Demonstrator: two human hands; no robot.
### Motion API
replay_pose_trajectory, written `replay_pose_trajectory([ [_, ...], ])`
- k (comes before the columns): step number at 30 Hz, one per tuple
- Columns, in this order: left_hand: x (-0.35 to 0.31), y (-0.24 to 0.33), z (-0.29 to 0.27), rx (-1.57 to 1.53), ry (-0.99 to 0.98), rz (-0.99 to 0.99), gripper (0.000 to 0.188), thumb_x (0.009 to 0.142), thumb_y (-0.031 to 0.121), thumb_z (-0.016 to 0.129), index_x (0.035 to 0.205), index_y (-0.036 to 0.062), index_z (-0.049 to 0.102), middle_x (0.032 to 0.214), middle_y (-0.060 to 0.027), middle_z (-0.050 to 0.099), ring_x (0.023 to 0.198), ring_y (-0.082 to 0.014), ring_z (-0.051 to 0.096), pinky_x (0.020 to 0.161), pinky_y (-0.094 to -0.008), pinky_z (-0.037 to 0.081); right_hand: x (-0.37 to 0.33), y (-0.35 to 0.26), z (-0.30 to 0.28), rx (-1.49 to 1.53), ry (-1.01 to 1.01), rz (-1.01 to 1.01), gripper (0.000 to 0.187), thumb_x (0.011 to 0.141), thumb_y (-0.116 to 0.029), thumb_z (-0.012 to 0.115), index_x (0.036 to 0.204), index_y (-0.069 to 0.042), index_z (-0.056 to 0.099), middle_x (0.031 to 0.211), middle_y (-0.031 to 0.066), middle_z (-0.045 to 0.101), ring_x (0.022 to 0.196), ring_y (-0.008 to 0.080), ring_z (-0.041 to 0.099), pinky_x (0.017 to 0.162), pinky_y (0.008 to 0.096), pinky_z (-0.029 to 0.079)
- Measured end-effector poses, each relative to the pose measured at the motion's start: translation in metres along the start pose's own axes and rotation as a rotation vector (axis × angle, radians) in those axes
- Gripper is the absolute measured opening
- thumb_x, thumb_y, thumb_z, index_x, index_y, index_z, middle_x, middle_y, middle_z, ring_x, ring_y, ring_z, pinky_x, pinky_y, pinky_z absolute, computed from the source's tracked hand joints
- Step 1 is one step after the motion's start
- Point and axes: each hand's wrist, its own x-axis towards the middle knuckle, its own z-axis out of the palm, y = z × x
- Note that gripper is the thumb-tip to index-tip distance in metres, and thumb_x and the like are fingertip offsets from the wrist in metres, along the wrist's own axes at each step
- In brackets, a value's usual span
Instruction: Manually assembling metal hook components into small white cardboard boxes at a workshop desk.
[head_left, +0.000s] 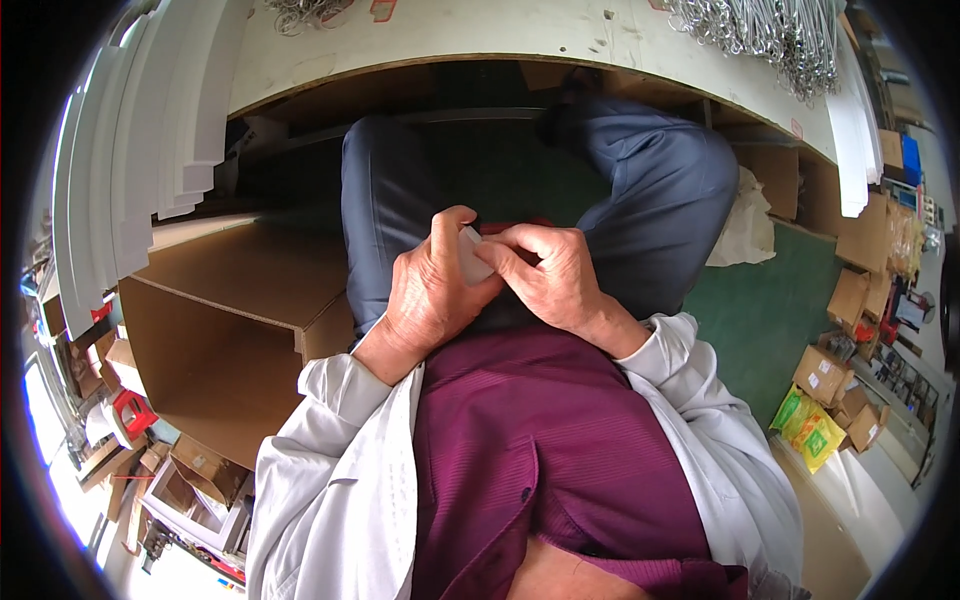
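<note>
My left hand (pixel 437 278) is closed around a small white angular piece (pixel 473 262), thumb up along its side. The kind of piece cannot be made out, since my fingers cover most of it. My right hand (pixel 553 272) pinches at the same piece from the other side, its thumb and forefinger at the upper right edge. Both hands are close together in front of my body, above my lap and short of the table (pixel 480 32).
Bent metal wire hooks (pixel 770 40) lie piled at the table's right, with a smaller wire bundle (pixel 305 12) at its left. Long white strips (pixel 165 120) overhang the left side. A large open cardboard box (pixel 215 350) stands at my left. Cartons (pixel 825 375) lie at the right.
</note>
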Motion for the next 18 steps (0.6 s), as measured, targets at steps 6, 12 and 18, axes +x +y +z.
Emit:
replay_pose_trajectory([
  [6, 0.001, 0.001, 0.003, 0.05, -0.004, 0.033, 0.066, 0.078, 0.017, 0.084, 0.131, 0.0024, 0.047, 0.096, -0.0218, 0.073, 0.088, -0.0403, 0.075, 0.072, -0.0467, 0.062, 0.001, 0.001, 0.008, 0.053, -0.002, 0.099, 0.012, 0.095, -0.009, 0.076, 0.096, 0.002, 0.071, 0.083, 0.0099, 0.076, 0.076, 0.0101, 0.073, 0.067, 0.0261, 0.058],
  [12, -0.002, -0.007, 0.004, 0.085, -0.058, 0.003, 0.063, 0.076, 0.019, 0.085, 0.127, -0.0012, 0.057, 0.103, -0.023, 0.072, 0.094, -0.0403, 0.074, 0.079, -0.0457, 0.061, 0.004, 0.011, 0.005, 0.311, 0.014, 0.259, 0.013, 0.094, -0.008, 0.075, 0.092, 0.003, 0.069, 0.084, 0.009, 0.076, 0.078, 0.0096, 0.071, 0.067, 0.0256, 0.057],
  [18, -0.004, -0.003, 0.002, 0.114, -0.048, -0.004, 0.059, 0.074, 0.019, 0.085, 0.123, -0.0023, 0.061, 0.106, -0.0217, 0.071, 0.094, -0.0389, 0.073, 0.08, -0.0448, 0.061, 0.006, 0.017, 0.005, 0.395, 0.018, 0.266, 0.012, 0.097, -0.009, 0.075, 0.093, 0.001, 0.071, 0.081, 0.0048, 0.074, 0.073, 0.0051, 0.067, 0.064, 0.0214, 0.053],
])
